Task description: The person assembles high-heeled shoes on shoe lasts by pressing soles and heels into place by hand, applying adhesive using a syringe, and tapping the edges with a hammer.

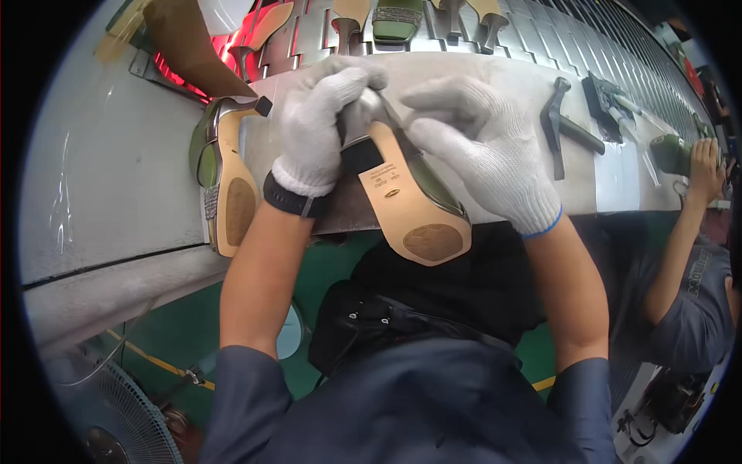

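Between my hands is a green heeled shoe, its tan sole turned up and its toe end toward me. My left hand, in a white knit glove, is closed round the heel end, above the dark heel tip. My right hand, gloved too, is beside the shoe's right side. Its fingers are stretched and parted, pointing at the heel end; whether they touch it I cannot tell. Left of my left forearm, another green heeled shoe lies on its side, sole showing.
A hammer lies on the pale worktable to the right, near a dark tool. Several shoes stand on the metal slat conveyor at the back, beside a red glow. A co-worker's arm reaches in at the far right. A fan stands lower left.
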{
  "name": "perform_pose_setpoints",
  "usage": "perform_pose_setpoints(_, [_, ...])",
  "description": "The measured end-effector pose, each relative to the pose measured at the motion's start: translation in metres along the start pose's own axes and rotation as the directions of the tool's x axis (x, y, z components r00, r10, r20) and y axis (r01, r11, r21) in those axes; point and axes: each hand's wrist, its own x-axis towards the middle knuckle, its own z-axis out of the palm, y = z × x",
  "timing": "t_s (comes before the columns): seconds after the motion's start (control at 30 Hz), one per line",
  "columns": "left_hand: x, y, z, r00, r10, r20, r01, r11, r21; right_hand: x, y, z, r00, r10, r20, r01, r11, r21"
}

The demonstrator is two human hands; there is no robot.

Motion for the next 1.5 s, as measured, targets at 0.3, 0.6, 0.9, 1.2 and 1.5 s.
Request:
perform_pose_setpoints(0.3, [0.022, -0.007, 0.04, 0.994, 0.111, 0.009, -0.111, 0.974, 0.195, -0.008, -0.064, -0.01, 0.945, -0.316, 0.079, 0.295, 0.729, -0.618])
perform_pose_setpoints(0.6, [0.034, -0.046, 0.028, 0.895, 0.431, 0.111, -0.439, 0.815, 0.378, 0.011, -0.047, -0.017, 0.93, -0.339, 0.143, 0.332, 0.608, -0.721])
perform_pose_setpoints(0.9, [0.025, -0.023, 0.051, 0.993, 0.115, 0.003, -0.113, 0.97, 0.214, 0.004, -0.036, -0.004, 0.917, -0.399, 0.02, 0.256, 0.547, -0.797])
perform_pose_setpoints(1.2, [0.024, -0.046, 0.035, 0.782, 0.598, 0.178, -0.608, 0.667, 0.43, -0.012, -0.025, -0.042, 0.981, 0.168, 0.094, -0.093, 0.841, -0.533])
perform_pose_setpoints(1.5, [0.026, -0.049, 0.036, 0.618, 0.74, 0.264, -0.667, 0.315, 0.675, 0.01, -0.036, -0.032, 0.929, 0.316, 0.194, -0.184, 0.847, -0.499])
